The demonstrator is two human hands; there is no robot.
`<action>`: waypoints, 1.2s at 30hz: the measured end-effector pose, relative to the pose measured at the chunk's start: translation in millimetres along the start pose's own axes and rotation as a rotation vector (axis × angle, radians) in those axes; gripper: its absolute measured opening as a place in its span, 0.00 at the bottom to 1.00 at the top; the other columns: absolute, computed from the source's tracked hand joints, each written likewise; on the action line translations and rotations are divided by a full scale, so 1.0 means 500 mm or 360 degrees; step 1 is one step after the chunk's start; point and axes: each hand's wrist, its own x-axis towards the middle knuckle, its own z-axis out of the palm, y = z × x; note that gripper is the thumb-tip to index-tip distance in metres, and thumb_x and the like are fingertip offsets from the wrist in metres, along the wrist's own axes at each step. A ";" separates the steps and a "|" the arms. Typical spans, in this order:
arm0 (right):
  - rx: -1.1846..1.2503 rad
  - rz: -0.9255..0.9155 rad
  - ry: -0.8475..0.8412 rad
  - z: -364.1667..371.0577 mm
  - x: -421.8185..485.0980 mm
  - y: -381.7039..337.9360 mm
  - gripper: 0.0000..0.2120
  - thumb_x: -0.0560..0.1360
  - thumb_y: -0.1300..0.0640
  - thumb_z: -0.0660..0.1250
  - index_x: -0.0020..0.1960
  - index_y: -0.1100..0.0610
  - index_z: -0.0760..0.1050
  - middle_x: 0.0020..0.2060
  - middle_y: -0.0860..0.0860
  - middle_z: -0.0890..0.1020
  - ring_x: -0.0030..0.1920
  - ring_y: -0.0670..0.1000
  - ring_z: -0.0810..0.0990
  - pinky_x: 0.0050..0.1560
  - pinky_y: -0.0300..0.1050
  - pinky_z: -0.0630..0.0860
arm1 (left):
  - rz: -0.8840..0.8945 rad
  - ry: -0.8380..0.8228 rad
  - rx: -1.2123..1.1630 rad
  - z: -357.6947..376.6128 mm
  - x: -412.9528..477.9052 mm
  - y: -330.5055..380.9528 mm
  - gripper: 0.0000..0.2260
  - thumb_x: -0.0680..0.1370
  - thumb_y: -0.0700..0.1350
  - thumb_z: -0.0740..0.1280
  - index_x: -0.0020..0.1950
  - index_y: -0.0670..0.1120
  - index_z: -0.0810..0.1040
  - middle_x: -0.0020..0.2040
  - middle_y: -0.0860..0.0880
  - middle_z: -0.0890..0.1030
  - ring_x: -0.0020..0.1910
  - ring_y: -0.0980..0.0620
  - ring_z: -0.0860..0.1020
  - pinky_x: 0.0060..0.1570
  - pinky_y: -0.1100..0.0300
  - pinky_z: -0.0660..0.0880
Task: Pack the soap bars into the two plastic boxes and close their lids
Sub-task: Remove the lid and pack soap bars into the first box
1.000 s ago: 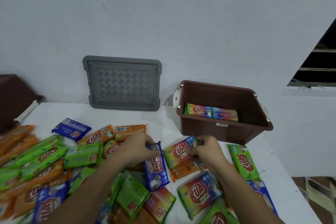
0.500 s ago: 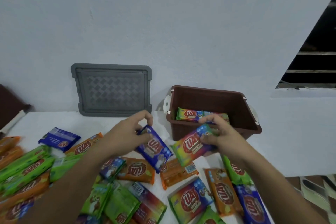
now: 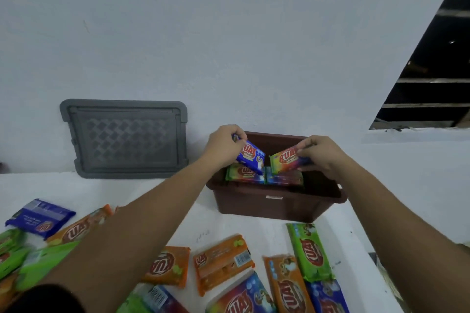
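Observation:
A brown plastic box (image 3: 274, 207) stands open on the white table, with two wrapped soap bars (image 3: 245, 174) lying in it. My left hand (image 3: 222, 146) holds a blue soap bar (image 3: 250, 157) tilted over the box's left half. Over the right half, my right hand (image 3: 321, 155) grips a rainbow-coloured soap bar (image 3: 284, 160). Several loose soap bars in orange (image 3: 222, 260), green (image 3: 309, 251) and blue (image 3: 40, 217) wrappers lie on the table in front. The second box is out of view.
A grey lid (image 3: 124, 137) leans upright against the white wall, left of the box. The table's right edge (image 3: 381, 269) runs close to the box. A dark opening (image 3: 432, 71) sits in the wall at the upper right.
Both hands lifted a soap bar each from the pile and carried them forward to above the brown box. The camera view has shifted right, so the dark box at far left is gone.

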 end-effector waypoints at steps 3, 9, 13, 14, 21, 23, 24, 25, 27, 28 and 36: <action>-0.0080 0.0059 0.0043 0.020 0.042 0.026 0.09 0.77 0.68 0.63 0.40 0.58 0.72 0.55 0.61 0.76 0.57 0.62 0.77 0.32 0.46 0.80 | -0.0078 -0.0016 0.0105 0.050 0.035 -0.013 0.02 0.78 0.43 0.67 0.46 0.49 0.76 0.56 0.45 0.79 0.55 0.46 0.78 0.46 0.50 0.82; -0.0125 0.0141 0.0085 0.053 0.089 0.062 0.09 0.78 0.66 0.63 0.41 0.56 0.71 0.53 0.59 0.76 0.53 0.59 0.78 0.37 0.48 0.82 | -0.0218 -0.0053 0.0174 0.100 0.076 -0.050 0.01 0.78 0.40 0.66 0.47 0.46 0.75 0.59 0.44 0.77 0.59 0.45 0.75 0.49 0.52 0.80; -0.0188 0.0163 0.0150 0.058 0.107 0.078 0.06 0.78 0.65 0.62 0.44 0.57 0.72 0.53 0.58 0.76 0.49 0.56 0.77 0.44 0.52 0.82 | -0.0295 -0.0069 0.0145 0.104 0.081 -0.066 0.02 0.78 0.41 0.66 0.49 0.46 0.74 0.59 0.44 0.77 0.59 0.46 0.75 0.45 0.56 0.78; -0.0247 0.0161 0.0171 0.059 0.112 0.082 0.03 0.78 0.64 0.63 0.47 0.58 0.73 0.53 0.58 0.77 0.49 0.56 0.77 0.46 0.53 0.82 | -0.0278 -0.0105 0.0176 0.104 0.080 -0.067 0.05 0.77 0.42 0.68 0.49 0.45 0.73 0.58 0.45 0.77 0.56 0.48 0.75 0.42 0.59 0.77; -0.0993 0.0071 0.0071 0.072 0.105 0.080 0.24 0.70 0.57 0.74 0.62 0.63 0.71 0.57 0.59 0.79 0.56 0.56 0.78 0.51 0.45 0.75 | -0.0131 -0.0421 0.0681 0.113 0.064 -0.069 0.23 0.67 0.43 0.78 0.49 0.48 0.65 0.56 0.44 0.77 0.55 0.48 0.77 0.46 0.57 0.76; -0.1088 0.0058 0.0109 0.078 0.104 0.080 0.27 0.72 0.56 0.73 0.66 0.63 0.66 0.61 0.60 0.76 0.60 0.57 0.76 0.57 0.47 0.74 | -0.0095 -0.0435 0.0749 0.115 0.064 -0.068 0.21 0.68 0.44 0.77 0.49 0.48 0.65 0.56 0.44 0.77 0.55 0.47 0.77 0.45 0.57 0.74; -0.1106 0.0062 0.0111 0.081 0.105 0.082 0.29 0.72 0.55 0.72 0.67 0.63 0.64 0.62 0.60 0.74 0.61 0.57 0.76 0.58 0.47 0.74 | -0.0092 -0.0442 0.0761 0.116 0.064 -0.069 0.20 0.69 0.44 0.76 0.49 0.48 0.65 0.57 0.44 0.78 0.55 0.47 0.77 0.45 0.57 0.74; -0.1120 0.0067 0.0102 0.085 0.105 0.083 0.30 0.73 0.55 0.72 0.68 0.62 0.62 0.63 0.61 0.73 0.61 0.57 0.75 0.59 0.48 0.74 | -0.0094 -0.0448 0.0767 0.117 0.064 -0.069 0.19 0.70 0.45 0.76 0.49 0.48 0.66 0.57 0.44 0.78 0.55 0.47 0.77 0.46 0.57 0.74; -0.1129 0.0098 0.0078 0.090 0.107 0.085 0.32 0.73 0.53 0.72 0.70 0.62 0.60 0.64 0.61 0.71 0.62 0.58 0.75 0.59 0.49 0.74 | -0.0098 -0.0464 0.0787 0.118 0.065 -0.070 0.18 0.70 0.45 0.76 0.50 0.48 0.67 0.58 0.44 0.78 0.56 0.47 0.77 0.48 0.56 0.75; -0.1137 0.0114 0.0069 0.091 0.109 0.088 0.33 0.73 0.52 0.71 0.70 0.61 0.59 0.64 0.61 0.71 0.62 0.58 0.75 0.60 0.50 0.74 | -0.0100 -0.0472 0.0810 0.121 0.066 -0.071 0.17 0.71 0.45 0.75 0.50 0.48 0.67 0.58 0.44 0.77 0.56 0.47 0.77 0.49 0.56 0.75; -0.1362 0.0089 0.0023 0.095 0.112 0.093 0.27 0.76 0.53 0.67 0.69 0.61 0.61 0.63 0.62 0.73 0.61 0.61 0.75 0.59 0.52 0.73 | -0.0075 -0.0515 0.1002 0.124 0.068 -0.064 0.21 0.72 0.45 0.74 0.62 0.45 0.72 0.61 0.44 0.76 0.58 0.45 0.76 0.54 0.54 0.75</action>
